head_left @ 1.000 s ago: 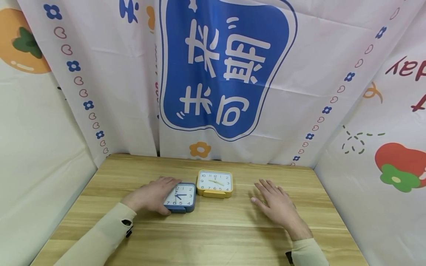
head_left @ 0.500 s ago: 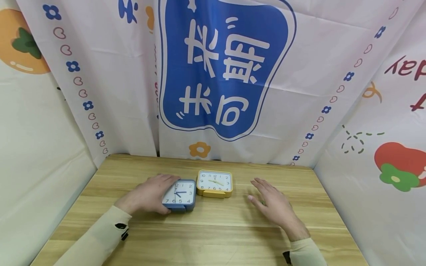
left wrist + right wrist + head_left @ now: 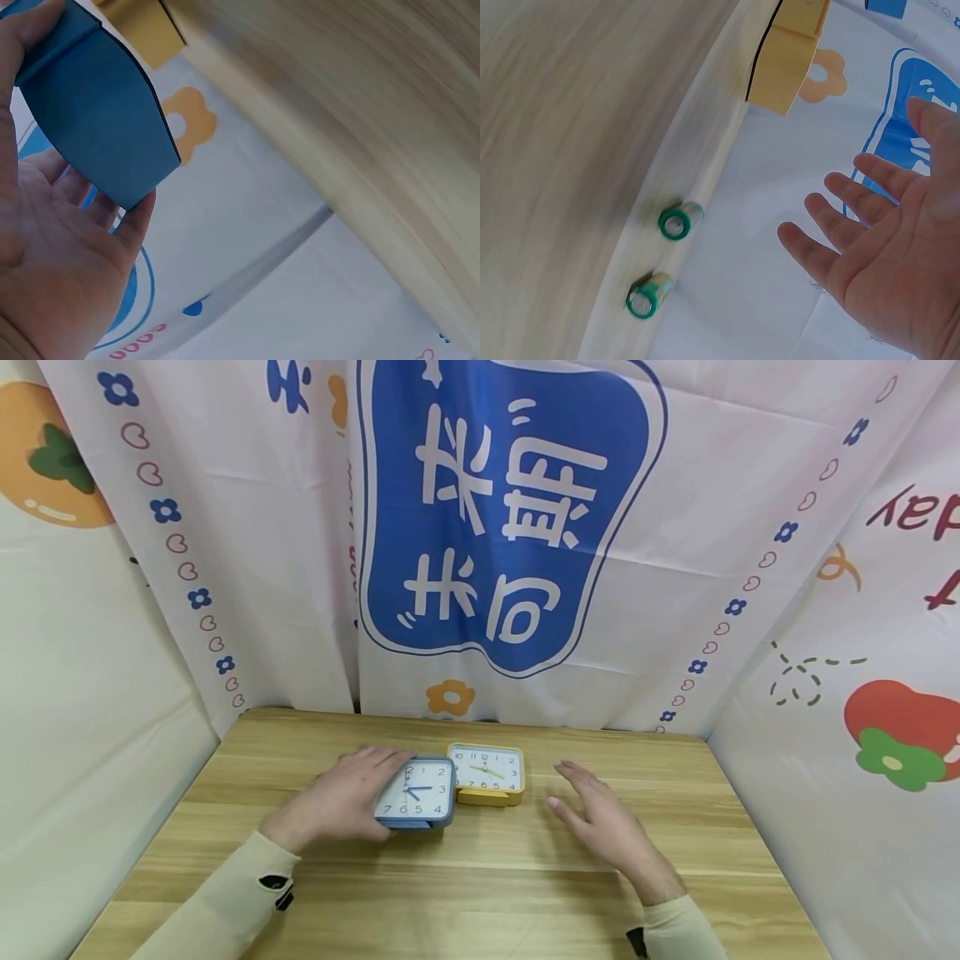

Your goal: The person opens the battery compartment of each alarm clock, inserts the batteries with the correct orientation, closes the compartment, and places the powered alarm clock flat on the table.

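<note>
Just over the wooden tabletop (image 3: 480, 885), a blue clock (image 3: 420, 795) is held in the left hand (image 3: 337, 797). That hand pinches the clock at its left end, with the thumb on the near side and the fingers round the far side. The clock's white face looks up, with blue pointers and dark numbers, and the hand hides some of them. Right next to it, a yellow clock (image 3: 491, 762) sits on the tabletop. From the head view, the blue clock covers a bit of its left edge; I cannot tell if the two touch.

Past the yellow clock, the right hand (image 3: 611, 831) is held above the tabletop, its fingers spread and its thumb apart. Near that hand, the right wrist view shows two green-ringed batteries (image 3: 676, 223) on the tabletop, close but apart.

Both arms wear cream sleeves (image 3: 217, 902). Behind everything hangs a white cloth (image 3: 705, 468) with a big blue patch (image 3: 393, 468) full of white writing, and an orange flower (image 3: 436, 697) below it.
</note>
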`<state>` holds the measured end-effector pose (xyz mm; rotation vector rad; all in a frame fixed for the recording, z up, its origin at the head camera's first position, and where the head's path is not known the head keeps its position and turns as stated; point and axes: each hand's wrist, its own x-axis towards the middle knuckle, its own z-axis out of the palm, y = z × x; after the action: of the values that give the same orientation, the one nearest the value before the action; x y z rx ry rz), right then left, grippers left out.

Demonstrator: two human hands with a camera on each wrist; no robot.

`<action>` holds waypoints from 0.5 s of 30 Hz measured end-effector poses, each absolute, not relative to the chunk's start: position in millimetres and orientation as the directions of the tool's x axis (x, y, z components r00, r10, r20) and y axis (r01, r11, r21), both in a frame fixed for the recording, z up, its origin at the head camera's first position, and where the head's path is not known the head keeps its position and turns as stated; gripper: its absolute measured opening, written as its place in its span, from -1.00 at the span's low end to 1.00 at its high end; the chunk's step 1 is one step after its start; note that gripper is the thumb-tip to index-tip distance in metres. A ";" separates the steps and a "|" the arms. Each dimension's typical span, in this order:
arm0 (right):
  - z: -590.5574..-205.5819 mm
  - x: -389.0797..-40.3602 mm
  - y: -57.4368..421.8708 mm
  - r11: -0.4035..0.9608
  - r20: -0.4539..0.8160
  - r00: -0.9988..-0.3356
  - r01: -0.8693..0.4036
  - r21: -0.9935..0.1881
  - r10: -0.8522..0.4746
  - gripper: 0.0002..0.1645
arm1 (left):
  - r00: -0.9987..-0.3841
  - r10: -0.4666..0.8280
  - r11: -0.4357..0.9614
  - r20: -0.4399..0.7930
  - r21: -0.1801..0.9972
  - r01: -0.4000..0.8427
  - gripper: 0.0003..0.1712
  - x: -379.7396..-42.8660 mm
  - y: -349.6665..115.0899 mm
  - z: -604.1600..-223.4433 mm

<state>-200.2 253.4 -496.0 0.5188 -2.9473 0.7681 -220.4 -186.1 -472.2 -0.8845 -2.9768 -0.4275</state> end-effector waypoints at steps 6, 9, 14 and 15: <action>-493.6 -198.7 243.3 0.785 0.136 -0.942 -0.332 -0.522 -0.308 -0.15 | -0.837 0.532 0.803 0.126 0.240 0.546 0.50 -216.2 -176.3 -469.9; -491.7 -197.4 237.5 0.766 0.134 -0.942 -0.328 -0.554 -0.307 -0.16 | -0.833 0.534 0.802 0.145 0.226 0.553 0.52 -213.9 -170.8 -468.1; -489.6 -195.0 226.5 0.731 0.126 -0.949 -0.303 -0.611 -0.289 -0.18 | -0.814 0.555 0.791 0.174 0.194 0.581 0.54 -210.5 -160.5 -466.8; -489.3 -194.7 224.1 0.721 0.121 -0.951 -0.296 -0.626 -0.285 -0.19 | -0.810 0.559 0.789 0.177 0.187 0.586 0.54 -209.9 -158.5 -466.6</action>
<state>-194.7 224.1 -489.3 0.4889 -2.8992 1.0591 -209.9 -158.5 -466.6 -0.9201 -2.8641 -0.3557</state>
